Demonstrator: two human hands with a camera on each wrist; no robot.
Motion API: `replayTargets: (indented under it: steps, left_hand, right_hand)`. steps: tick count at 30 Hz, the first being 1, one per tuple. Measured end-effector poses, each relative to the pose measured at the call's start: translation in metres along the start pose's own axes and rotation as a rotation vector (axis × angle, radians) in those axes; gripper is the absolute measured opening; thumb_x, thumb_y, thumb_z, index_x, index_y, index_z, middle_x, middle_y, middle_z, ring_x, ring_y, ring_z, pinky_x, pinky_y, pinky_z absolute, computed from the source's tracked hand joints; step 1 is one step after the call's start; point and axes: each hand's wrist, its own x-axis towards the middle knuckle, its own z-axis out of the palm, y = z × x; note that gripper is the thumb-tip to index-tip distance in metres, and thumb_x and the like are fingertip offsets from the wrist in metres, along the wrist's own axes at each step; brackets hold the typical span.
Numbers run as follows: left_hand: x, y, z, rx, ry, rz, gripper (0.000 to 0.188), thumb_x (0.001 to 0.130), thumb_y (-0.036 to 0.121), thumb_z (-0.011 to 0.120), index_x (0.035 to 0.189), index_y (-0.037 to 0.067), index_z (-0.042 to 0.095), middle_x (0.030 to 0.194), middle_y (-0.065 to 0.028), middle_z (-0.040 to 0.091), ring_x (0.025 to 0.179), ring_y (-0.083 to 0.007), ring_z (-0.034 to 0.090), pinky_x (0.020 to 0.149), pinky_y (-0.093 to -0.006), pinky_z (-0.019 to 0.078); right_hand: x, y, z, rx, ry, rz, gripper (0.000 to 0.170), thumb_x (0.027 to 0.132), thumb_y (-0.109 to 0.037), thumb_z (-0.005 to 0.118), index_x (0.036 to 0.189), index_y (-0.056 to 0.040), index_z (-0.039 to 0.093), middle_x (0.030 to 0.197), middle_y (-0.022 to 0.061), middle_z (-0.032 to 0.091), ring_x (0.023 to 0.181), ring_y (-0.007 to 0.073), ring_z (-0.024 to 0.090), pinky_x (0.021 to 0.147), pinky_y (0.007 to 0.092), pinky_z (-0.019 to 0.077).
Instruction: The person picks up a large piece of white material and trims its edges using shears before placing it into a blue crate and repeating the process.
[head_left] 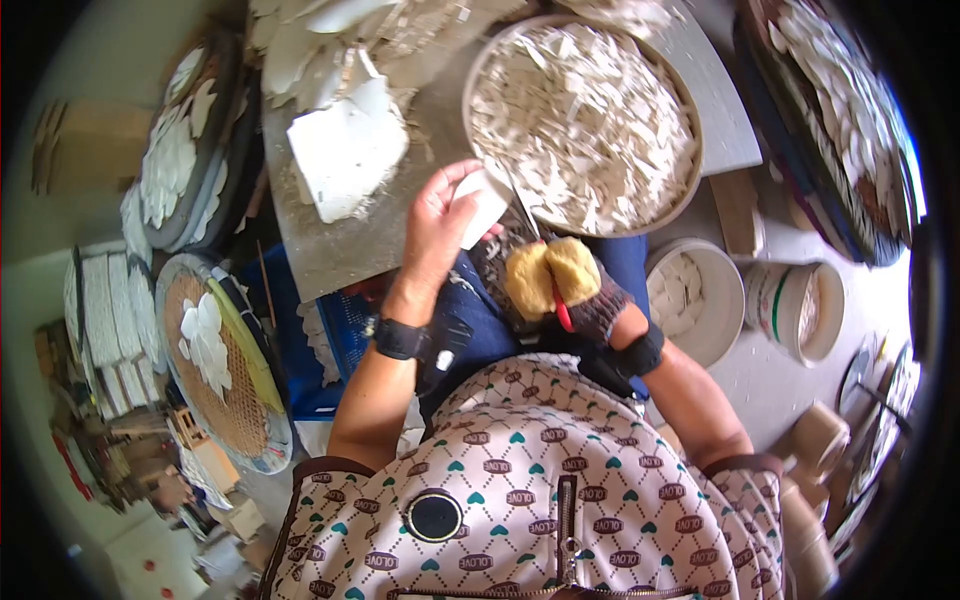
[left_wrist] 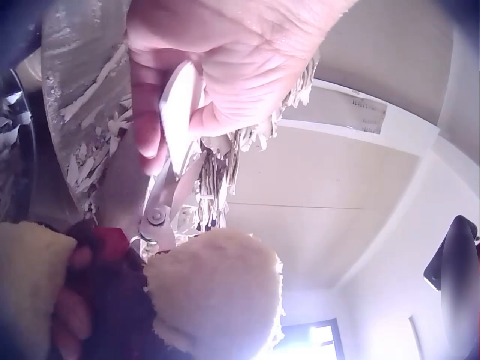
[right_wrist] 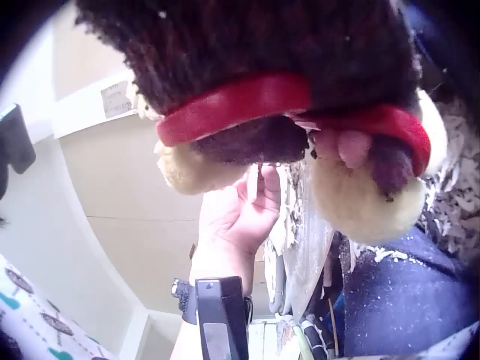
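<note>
The left hand (head_left: 436, 225) pinches a small flat white piece (head_left: 484, 206) between thumb and fingers, above the person's lap. Beside it the right hand (head_left: 590, 300), in a dark knitted glove, grips red-handled scissors (head_left: 563, 312) wrapped with thick yellow padding (head_left: 528, 281). In the left wrist view the metal scissors (left_wrist: 157, 215) reach up to the white piece (left_wrist: 180, 112), blades partly behind the fingers; whether they touch it I cannot tell. The right wrist view shows the gloved fingers (right_wrist: 259, 142) through the red loops (right_wrist: 240, 101).
A round tray (head_left: 468, 100) heaped with pale scraps stands on the grey table (head_left: 315, 255), beside a stack of white sheets (head_left: 350, 150). Buckets (head_left: 735, 320) stand on the floor at the right. A round woven tray (head_left: 235, 400) with white pieces is at the left, near a blue crate (head_left: 285, 350).
</note>
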Motion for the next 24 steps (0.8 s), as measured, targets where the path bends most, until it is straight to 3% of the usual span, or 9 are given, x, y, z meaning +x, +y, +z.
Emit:
replayTargets:
  steps: [2,5,6,10,12,14,18,19,24]
  left_hand:
    - [-0.004,-0.008,-0.008,-0.07,0.08,0.043,0.028,0.085,0.008,0.054,0.111,0.001,0.045,0.088,-0.0128,0.062,0.058,-0.0165,0.062,0.049,-0.0244,0.0512]
    - [-0.029,0.002,-0.018,-0.009,0.162,0.002,0.027,0.085,0.01,0.054,0.11,0.002,0.045,0.085,-0.0115,0.061,0.053,-0.0132,0.058,0.044,-0.0218,0.0459]
    - [-0.04,0.006,-0.028,0.033,0.179,-0.012,0.027,0.085,0.01,0.055,0.109,0.002,0.045,0.085,-0.011,0.061,0.051,-0.0121,0.057,0.043,-0.0209,0.0439]
    - [-0.093,0.001,-0.136,0.047,0.484,0.02,0.03,0.084,0.011,0.055,0.111,0.001,0.048,0.086,-0.0112,0.061,0.053,-0.0122,0.058,0.042,-0.0217,0.0465]
    - [-0.123,-0.006,-0.226,0.436,0.699,0.059,0.027,0.08,-0.001,0.054,0.106,0.0,0.053,0.1,-0.0114,0.059,0.078,-0.0177,0.06,0.068,-0.0283,0.0516]
    - [-0.146,-0.006,-0.278,1.058,0.985,0.209,0.035,0.073,0.001,0.064,0.108,0.001,0.056,0.102,-0.0127,0.059,0.096,-0.0237,0.056,0.084,-0.0321,0.045]
    - [-0.108,0.022,-0.248,0.865,0.863,0.264,0.041,0.074,0.008,0.069,0.112,0.003,0.055,0.103,-0.013,0.06,0.092,-0.0218,0.058,0.079,-0.0306,0.0473]
    - [-0.09,0.023,-0.235,0.777,0.806,0.256,0.041,0.074,0.01,0.07,0.112,0.003,0.055,0.101,-0.0127,0.06,0.09,-0.0206,0.058,0.077,-0.0298,0.0477]
    - [0.005,0.007,-0.204,0.543,0.721,0.205,0.041,0.073,0.013,0.071,0.106,-0.004,0.055,0.088,-0.0127,0.059,0.078,-0.0175,0.059,0.069,-0.0276,0.0483]
  right_hand:
    - [0.002,0.013,-0.014,-0.38,-0.084,-0.037,0.028,0.09,-0.023,0.051,0.097,0.002,0.061,0.092,0.011,0.066,0.085,0.0167,0.062,0.071,0.0313,0.0496]
    - [0.005,0.01,-0.008,-0.44,-0.165,0.112,0.033,0.084,-0.032,0.061,0.091,0.0003,0.063,0.089,0.0104,0.066,0.08,0.0138,0.063,0.068,0.0271,0.0498]
    - [0.001,0.009,0.004,0.005,-0.08,0.3,0.03,0.079,-0.032,0.064,0.09,-0.0039,0.064,0.088,0.0099,0.066,0.08,0.0157,0.064,0.069,0.0283,0.0501]
    - [0.003,0.016,0.009,-0.619,-0.302,0.158,0.024,0.074,-0.025,0.064,0.091,-0.0074,0.063,0.088,0.0098,0.065,0.081,0.0244,0.063,0.073,0.0334,0.0501]
    - [0.007,0.021,0.006,-0.54,-0.255,0.179,0.023,0.076,-0.024,0.063,0.092,-0.0072,0.063,0.088,0.0106,0.065,0.081,0.0261,0.062,0.073,0.0342,0.0499]
    - [0.006,0.022,0.008,-0.556,-0.211,0.156,0.022,0.078,-0.024,0.062,0.092,-0.0069,0.062,0.087,0.0113,0.065,0.081,0.0272,0.062,0.072,0.0346,0.0497]
    - [0.012,0.036,0.017,-0.624,-0.251,0.112,0.02,0.075,-0.021,0.065,0.089,-0.0081,0.062,0.083,0.0101,0.064,0.078,0.0277,0.062,0.069,0.035,0.0494]
    - [0.015,0.015,0.029,-0.861,-0.386,0.046,0.024,0.074,-0.016,0.071,0.094,-0.006,0.061,0.09,0.0049,0.064,0.083,0.0142,0.062,0.076,0.0282,0.0495]
    - [0.004,0.028,0.025,-0.909,-0.384,0.007,0.026,0.073,-0.019,0.07,0.093,-0.0072,0.06,0.088,0.0061,0.063,0.082,0.0198,0.062,0.074,0.0296,0.0492]
